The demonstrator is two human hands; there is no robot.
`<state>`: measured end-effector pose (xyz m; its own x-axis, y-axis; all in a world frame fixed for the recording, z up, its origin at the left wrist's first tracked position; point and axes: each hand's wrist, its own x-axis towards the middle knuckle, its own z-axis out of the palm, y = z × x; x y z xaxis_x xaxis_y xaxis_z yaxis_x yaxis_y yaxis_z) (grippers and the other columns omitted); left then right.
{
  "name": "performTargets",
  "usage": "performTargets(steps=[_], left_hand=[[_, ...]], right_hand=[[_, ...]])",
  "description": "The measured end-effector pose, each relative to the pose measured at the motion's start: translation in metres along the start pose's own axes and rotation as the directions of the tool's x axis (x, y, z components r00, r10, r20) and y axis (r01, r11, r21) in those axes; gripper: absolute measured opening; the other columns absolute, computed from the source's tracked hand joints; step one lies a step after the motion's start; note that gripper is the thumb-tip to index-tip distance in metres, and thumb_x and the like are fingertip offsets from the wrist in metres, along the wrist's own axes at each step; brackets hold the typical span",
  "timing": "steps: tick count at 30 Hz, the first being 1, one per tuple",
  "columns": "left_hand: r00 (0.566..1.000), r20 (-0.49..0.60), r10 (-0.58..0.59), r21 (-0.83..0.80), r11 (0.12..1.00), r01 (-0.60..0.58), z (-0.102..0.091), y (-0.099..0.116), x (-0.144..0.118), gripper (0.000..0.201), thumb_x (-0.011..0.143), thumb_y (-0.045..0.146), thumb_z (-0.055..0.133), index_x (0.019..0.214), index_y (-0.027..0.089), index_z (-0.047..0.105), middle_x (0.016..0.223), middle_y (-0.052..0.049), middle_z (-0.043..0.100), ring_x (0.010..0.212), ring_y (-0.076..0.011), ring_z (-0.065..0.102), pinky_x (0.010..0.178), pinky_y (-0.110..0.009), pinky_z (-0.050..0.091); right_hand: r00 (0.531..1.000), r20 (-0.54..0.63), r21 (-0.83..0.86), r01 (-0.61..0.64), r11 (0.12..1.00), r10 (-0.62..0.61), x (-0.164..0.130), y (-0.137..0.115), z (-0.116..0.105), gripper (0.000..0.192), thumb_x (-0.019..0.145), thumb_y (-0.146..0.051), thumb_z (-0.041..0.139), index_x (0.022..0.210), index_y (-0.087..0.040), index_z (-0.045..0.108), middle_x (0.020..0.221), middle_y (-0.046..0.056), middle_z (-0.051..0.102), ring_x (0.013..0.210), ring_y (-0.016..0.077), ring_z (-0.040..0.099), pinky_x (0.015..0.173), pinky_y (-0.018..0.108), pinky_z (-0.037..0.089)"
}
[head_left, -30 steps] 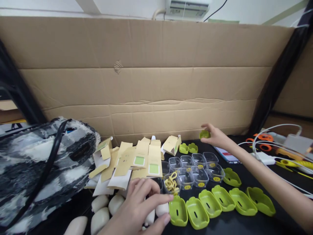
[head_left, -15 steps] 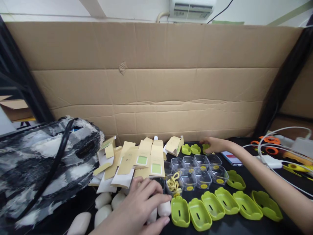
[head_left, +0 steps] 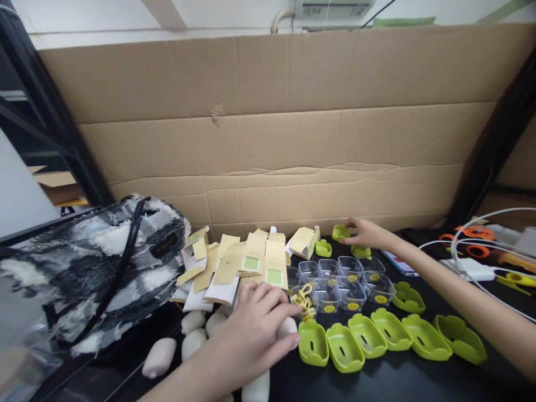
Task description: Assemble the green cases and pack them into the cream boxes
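Observation:
My right hand reaches to the back of the table and pinches a small green scalloped dish by its right side. Two more small green dishes, one at left and one below the hand, stand close by. My left hand is curved at the front, its thumb and index finger around a smooth white rounded piece. Several similar white pieces lie beside and partly beneath that hand. To its right, several longer green dishes with slotted bottoms stand in a row.
Clear plastic cups with yellow stickers stand mid-table; one holds yellow cords. Flattened paper boxes pile behind my left hand. A shaggy bag lies left. A phone, white cables and orange scissors are at right. Cardboard walls the back.
My right hand has moved slightly left and now has the middle small green dish raised. The left hand stays by the white pieces. The view has shifted and tilted a little.

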<state>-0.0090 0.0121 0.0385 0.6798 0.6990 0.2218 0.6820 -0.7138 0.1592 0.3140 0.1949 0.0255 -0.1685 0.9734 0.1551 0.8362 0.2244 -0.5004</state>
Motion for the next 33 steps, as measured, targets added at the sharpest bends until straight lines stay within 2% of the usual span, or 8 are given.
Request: performTargets(steps=[4, 8, 12, 17, 21, 24, 26, 33], left_hand=[[0.996, -0.042, 0.073, 0.235, 0.970, -0.061, -0.002, 0.000, 0.027, 0.023, 0.097, 0.018, 0.047, 0.111, 0.016, 0.064, 0.102, -0.010, 0.066, 0.098, -0.0284, 0.056, 0.089, -0.050, 0.041], [0.998, -0.038, 0.044, 0.269, 0.963, -0.033, 0.003, -0.001, 0.055, 0.019, 0.089, 0.024, 0.062, 0.100, 0.011, 0.071, 0.103, -0.015, 0.067, 0.103, -0.0330, 0.055, 0.090, -0.053, 0.042], [0.997, -0.082, -0.007, 0.256, 0.966, 0.027, 0.014, 0.001, 0.066, 0.018, 0.082, 0.026, 0.071, 0.087, 0.009, 0.075, 0.102, -0.017, 0.066, 0.105, -0.0371, 0.054, 0.089, -0.056, 0.045], [0.979, -0.202, -0.033, 0.142, 0.988, 0.063, 0.023, 0.001, 0.064, 0.006, 0.082, 0.015, 0.066, 0.082, 0.013, 0.072, 0.105, -0.015, 0.065, 0.103, -0.0351, 0.055, 0.086, -0.054, 0.049], [0.940, -0.341, -0.034, -0.040, 0.999, 0.021, 0.020, 0.001, 0.057, 0.013, 0.081, 0.009, 0.063, 0.092, 0.014, 0.066, 0.111, -0.012, 0.067, 0.109, -0.0298, 0.058, 0.093, -0.047, 0.050], [0.914, -0.398, -0.080, -0.205, 0.979, -0.003, 0.013, 0.006, 0.049, 0.015, 0.080, 0.006, 0.059, 0.092, 0.015, 0.062, 0.085, -0.003, 0.071, 0.080, -0.0170, 0.067, 0.076, -0.029, 0.057], [0.905, -0.411, -0.106, -0.290, 0.957, -0.020, 0.009, 0.009, 0.044, 0.015, 0.079, 0.004, 0.058, 0.089, 0.015, 0.061, 0.074, 0.001, 0.069, 0.065, -0.0122, 0.065, 0.063, -0.021, 0.057], [0.881, -0.472, 0.015, -0.363, 0.908, -0.209, 0.010, 0.010, 0.034, 0.016, 0.082, 0.009, 0.059, 0.094, 0.012, 0.069, 0.080, -0.005, 0.072, 0.072, -0.0146, 0.068, 0.068, -0.023, 0.056]], right_hand=[[0.985, -0.162, 0.268, 0.100, 0.958, -0.057, -0.031, -0.015, 0.004, 0.029, 0.094, -0.029, 0.061, 0.120, -0.017, 0.058, 0.114, 0.006, 0.065, 0.091, 0.0195, 0.067, 0.076, 0.039, 0.057], [0.962, -0.215, 0.493, 0.255, 0.832, -0.168, -0.075, -0.042, 0.020, 0.033, 0.089, -0.031, 0.066, 0.117, -0.018, 0.055, 0.112, 0.006, 0.065, 0.089, 0.0196, 0.068, 0.076, 0.039, 0.058], [0.943, -0.235, 0.570, 0.331, 0.752, -0.236, -0.110, -0.067, 0.031, 0.038, 0.081, -0.035, 0.071, 0.111, -0.025, 0.050, 0.108, 0.006, 0.065, 0.095, 0.0230, 0.067, 0.082, 0.041, 0.057], [0.937, -0.235, 0.592, 0.348, 0.727, -0.257, -0.128, -0.082, 0.039, 0.035, 0.081, -0.028, 0.068, 0.110, -0.028, 0.048, 0.103, 0.003, 0.063, 0.096, 0.0218, 0.066, 0.086, 0.040, 0.055], [0.929, -0.260, 0.614, 0.371, 0.697, -0.265, -0.135, -0.086, 0.049, 0.031, 0.078, -0.022, 0.065, 0.100, -0.029, 0.044, 0.113, 0.003, 0.061, 0.109, 0.0206, 0.062, 0.093, 0.038, 0.052], [0.927, -0.267, 0.614, 0.373, 0.696, -0.262, -0.140, -0.088, 0.056, 0.035, 0.075, -0.015, 0.062, 0.101, -0.030, 0.044, 0.118, 0.002, 0.059, 0.116, 0.0209, 0.058, 0.097, 0.036, 0.049], [0.934, -0.244, 0.606, 0.357, 0.711, -0.261, -0.144, -0.090, 0.057, 0.040, 0.076, -0.013, 0.060, 0.109, -0.030, 0.045, 0.110, 0.001, 0.060, 0.107, 0.0196, 0.062, 0.092, 0.034, 0.052], [0.940, -0.203, 0.585, 0.340, 0.736, -0.273, -0.155, -0.097, 0.064, 0.042, 0.081, -0.021, 0.064, 0.118, -0.031, 0.048, 0.116, 0.003, 0.060, 0.110, 0.0207, 0.062, 0.096, 0.034, 0.051]])
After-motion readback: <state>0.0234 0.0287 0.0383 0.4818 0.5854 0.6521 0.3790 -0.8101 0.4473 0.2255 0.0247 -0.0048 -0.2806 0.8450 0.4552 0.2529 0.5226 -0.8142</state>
